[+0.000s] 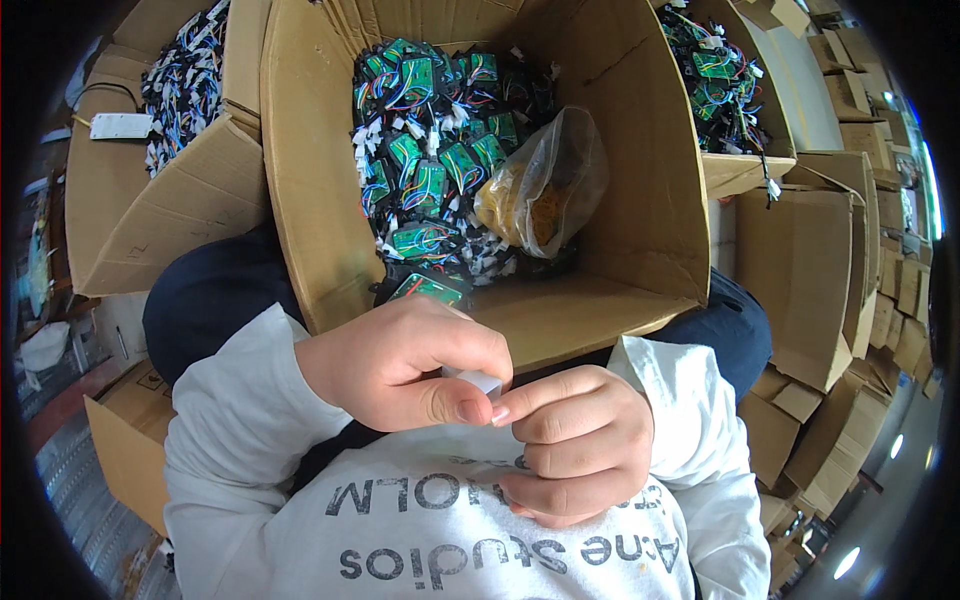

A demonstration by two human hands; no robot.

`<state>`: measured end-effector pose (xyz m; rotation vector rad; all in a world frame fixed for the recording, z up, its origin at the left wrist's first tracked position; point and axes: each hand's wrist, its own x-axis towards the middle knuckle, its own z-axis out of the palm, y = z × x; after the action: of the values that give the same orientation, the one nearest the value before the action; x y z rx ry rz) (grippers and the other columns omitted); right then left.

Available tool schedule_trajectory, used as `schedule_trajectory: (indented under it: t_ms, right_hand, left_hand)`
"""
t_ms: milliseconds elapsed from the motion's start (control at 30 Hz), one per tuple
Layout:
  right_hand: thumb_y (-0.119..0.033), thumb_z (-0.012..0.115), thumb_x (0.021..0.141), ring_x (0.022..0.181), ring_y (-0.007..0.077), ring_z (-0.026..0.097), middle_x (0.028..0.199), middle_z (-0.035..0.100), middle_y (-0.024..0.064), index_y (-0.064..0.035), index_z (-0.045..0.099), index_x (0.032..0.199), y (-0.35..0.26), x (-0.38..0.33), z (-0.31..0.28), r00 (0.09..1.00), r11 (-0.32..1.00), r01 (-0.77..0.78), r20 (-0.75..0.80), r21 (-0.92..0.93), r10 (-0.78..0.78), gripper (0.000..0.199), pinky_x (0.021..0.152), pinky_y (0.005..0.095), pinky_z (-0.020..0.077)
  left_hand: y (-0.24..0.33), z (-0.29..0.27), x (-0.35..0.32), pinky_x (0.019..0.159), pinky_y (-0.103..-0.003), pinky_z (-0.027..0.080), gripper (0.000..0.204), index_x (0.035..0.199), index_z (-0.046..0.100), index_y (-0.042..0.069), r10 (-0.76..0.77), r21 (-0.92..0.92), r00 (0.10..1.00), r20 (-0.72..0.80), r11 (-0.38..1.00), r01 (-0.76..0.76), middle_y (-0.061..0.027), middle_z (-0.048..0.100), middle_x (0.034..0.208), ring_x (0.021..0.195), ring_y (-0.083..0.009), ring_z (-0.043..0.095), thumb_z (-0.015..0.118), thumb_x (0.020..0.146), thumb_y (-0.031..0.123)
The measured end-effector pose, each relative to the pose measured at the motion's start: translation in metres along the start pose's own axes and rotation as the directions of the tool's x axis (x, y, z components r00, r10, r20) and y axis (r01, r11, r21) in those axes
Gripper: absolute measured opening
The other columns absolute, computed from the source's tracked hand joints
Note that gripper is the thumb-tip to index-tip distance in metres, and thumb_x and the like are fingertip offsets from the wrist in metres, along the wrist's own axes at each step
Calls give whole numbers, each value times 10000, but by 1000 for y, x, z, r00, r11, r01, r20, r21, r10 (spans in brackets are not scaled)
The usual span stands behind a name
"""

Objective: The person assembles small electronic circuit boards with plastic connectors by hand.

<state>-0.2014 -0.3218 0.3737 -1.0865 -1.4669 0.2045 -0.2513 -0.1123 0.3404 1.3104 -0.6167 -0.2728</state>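
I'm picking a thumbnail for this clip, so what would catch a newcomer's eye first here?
First the two hands low in the middle: the left hand and right hand pinch a small white part between their fingertips. Just above sits an open cardboard box heaped with green circuit boards trailing coloured wires, and a clear plastic bag of yellow pieces lies on its right side.

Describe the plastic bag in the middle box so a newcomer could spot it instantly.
Start at the big open cardboard box on the person's lap, heaped with green circuit boards and coloured wires. On the right side of that heap, against the box's right wall, lies a clear plastic bag with yellow-orange contents. It is the only bag in the box, smooth and translucent among tangled wiring.
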Motion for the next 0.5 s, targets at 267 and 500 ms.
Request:
schedule_trajectory:
  t_ms: [267, 500]
  right_hand:
    - [-90, 681, 772, 558, 196, 532, 604, 489, 33, -4, 684, 757, 3, 5, -9, 999, 998, -48, 1, 50, 48, 87, 833, 421, 556]
    - [-32, 649, 719, 622, 198, 548, 633, 496, 42, 0, 641, 741, 1, 0, -3, 996, 956, 81, 61, -282, -66, 40, 943, 473, 555]
  left_hand:
    - [2, -2, 0, 525, -327, 405, 331, 900, 604, 14, -51, 66, 998, -21, 996, 52, -91, 538, 654, 574, -237, 535, 629, 963, 337]
    - [10, 2, -1, 535, -318, 395, 555, 893, 601, -12, -229, -15, 971, -61, 973, 229, -78, 538, 678, 569, -216, 510, 465, 998, 515]
